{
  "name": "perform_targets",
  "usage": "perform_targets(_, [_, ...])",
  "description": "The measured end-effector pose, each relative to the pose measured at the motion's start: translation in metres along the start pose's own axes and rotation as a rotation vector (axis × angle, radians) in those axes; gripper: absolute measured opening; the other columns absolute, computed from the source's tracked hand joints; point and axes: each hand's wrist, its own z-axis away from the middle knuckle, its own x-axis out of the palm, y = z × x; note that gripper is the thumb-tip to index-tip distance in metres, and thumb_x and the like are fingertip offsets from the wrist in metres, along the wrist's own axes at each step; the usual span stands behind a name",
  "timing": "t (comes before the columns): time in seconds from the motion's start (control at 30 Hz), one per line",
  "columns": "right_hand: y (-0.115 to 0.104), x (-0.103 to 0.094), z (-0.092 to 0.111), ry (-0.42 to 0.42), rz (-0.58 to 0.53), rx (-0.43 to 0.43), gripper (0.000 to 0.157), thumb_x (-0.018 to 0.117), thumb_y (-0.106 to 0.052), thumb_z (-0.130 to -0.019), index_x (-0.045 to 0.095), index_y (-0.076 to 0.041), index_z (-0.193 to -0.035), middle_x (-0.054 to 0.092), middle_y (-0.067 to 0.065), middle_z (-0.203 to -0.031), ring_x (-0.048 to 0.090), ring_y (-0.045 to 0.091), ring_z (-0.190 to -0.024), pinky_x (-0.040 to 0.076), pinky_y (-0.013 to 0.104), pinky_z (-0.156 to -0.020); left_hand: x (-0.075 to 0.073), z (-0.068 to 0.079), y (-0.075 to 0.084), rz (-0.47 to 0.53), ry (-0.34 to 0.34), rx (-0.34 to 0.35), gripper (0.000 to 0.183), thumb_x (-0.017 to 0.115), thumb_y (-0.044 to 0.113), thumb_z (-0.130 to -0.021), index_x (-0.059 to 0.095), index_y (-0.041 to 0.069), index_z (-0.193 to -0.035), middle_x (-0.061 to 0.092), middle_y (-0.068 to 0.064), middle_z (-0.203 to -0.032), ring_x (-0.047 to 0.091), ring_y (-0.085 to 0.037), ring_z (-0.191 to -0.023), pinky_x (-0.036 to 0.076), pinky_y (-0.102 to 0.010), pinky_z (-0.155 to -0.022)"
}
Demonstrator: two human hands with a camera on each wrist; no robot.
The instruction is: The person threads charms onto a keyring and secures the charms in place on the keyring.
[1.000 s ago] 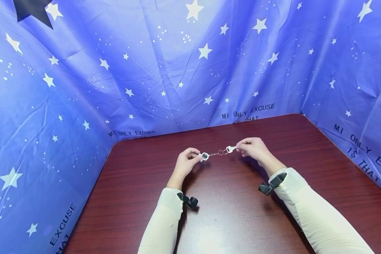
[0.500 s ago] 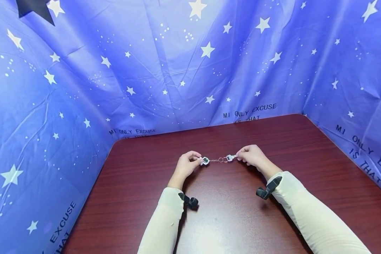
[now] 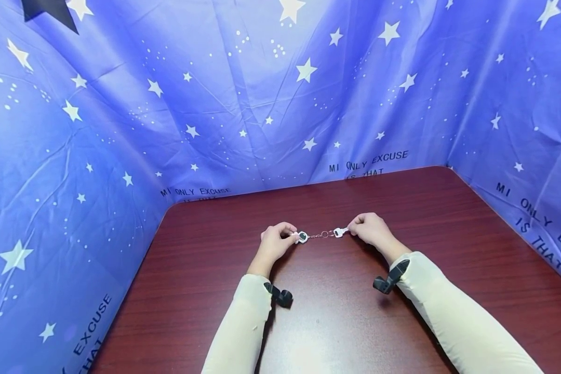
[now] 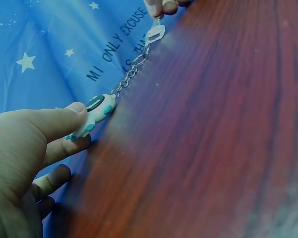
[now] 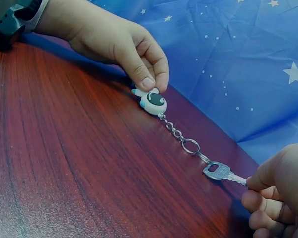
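Note:
My left hand (image 3: 273, 244) pinches a small white astronaut-like charm (image 5: 154, 103) with a dark visor and teal patches between thumb and finger. From its head a short metal chain (image 4: 125, 82) leads to a key ring (image 5: 190, 146). A silver key (image 5: 219, 171) hangs on that ring by its head. My right hand (image 3: 373, 230) pinches the tip of the key's blade. Charm, chain, ring and key stretch in a nearly straight line between both hands, low over the table. The blade's very end is hidden by my right fingers.
The dark red wooden table (image 3: 191, 270) lies below both hands. A blue curtain (image 3: 243, 104) with white stars hangs behind it and along both sides. Each sleeved wrist wears a black camera mount (image 3: 280, 296).
Both hands have come slightly lower in the head view, the right more than the left. The key has turned a little in my right fingers. Both hands keep their hold.

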Motion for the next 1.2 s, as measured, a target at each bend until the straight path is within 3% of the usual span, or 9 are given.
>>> perform_targets(0.3, [-0.0005,0.0033,-0.0007,0.066,0.205,-0.004,0.019,0.062,-0.024,-0.088,0.074,-0.009,-0.087,0.070,0.004,-0.085,0.061,0.027,-0.083,0.047,0.039,-0.074,0.0009,-0.0006,-0.0009,-0.073,0.006,0.012,0.015,0.079,0.025,-0.088,0.076,0.016,-0.100,0.074,0.008,-0.089,0.062,-0.020,-0.098,0.032,-0.051,-0.099])
perform_targets(0.5, [0.0005,0.0057,-0.0023,0.075,0.290,-0.006,0.018,0.059,-0.025,-0.087,0.071,-0.011,-0.085,0.071,0.006,-0.089,0.064,0.028,-0.083,0.051,0.044,-0.075,0.0020,-0.0007,-0.0004,-0.102,0.007,0.011,0.016,0.078,0.025,-0.089,0.076,0.016,-0.102,0.074,0.005,-0.095,0.061,-0.022,-0.100,0.033,-0.051,-0.098])
perform_targets(1.2, [0.0007,0.0073,-0.0045,0.072,0.315,-0.029,0.015,0.061,-0.025,-0.088,0.068,-0.013,-0.083,0.070,0.006,-0.086,0.065,0.032,-0.085,0.051,0.047,-0.075,0.0048,0.0006,0.0033,-0.147,0.018,0.006,0.010,0.076,0.023,-0.090,0.077,0.018,-0.099,0.072,-0.001,-0.107,0.058,-0.027,-0.105,0.032,-0.051,-0.097])
